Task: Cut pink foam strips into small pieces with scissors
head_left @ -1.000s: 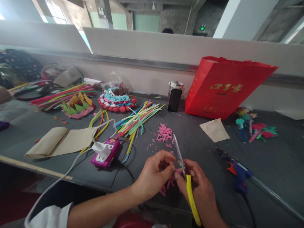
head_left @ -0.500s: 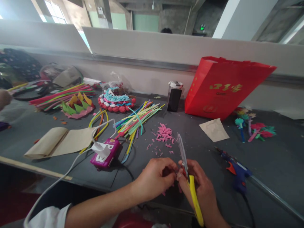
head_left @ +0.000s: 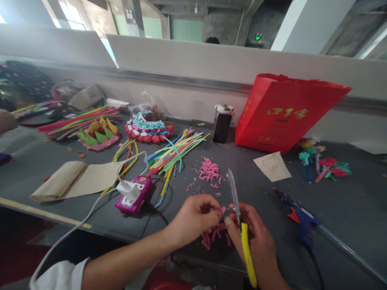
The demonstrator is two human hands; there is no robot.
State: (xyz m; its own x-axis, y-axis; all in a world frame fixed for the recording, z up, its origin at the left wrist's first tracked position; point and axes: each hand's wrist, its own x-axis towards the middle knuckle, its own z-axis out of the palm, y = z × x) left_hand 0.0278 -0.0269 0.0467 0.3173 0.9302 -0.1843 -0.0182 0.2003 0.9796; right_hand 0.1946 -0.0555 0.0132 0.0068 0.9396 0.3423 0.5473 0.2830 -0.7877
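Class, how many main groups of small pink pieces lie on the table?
2: one compact group beyond the left hand, and a looser group nearer the camera, beside that hand. The hand may hide further pieces.

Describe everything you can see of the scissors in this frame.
The scissors have slim, metallic-looking blades and a yellow handle that looks like plastic; only one handle loop's side shows clearly. They are in the grip of the right hand, slanted, tips pointing away from the person, just right of the farther pink pieces. The blades look nearly closed, though I can't be sure, nor whether the tips touch the table.
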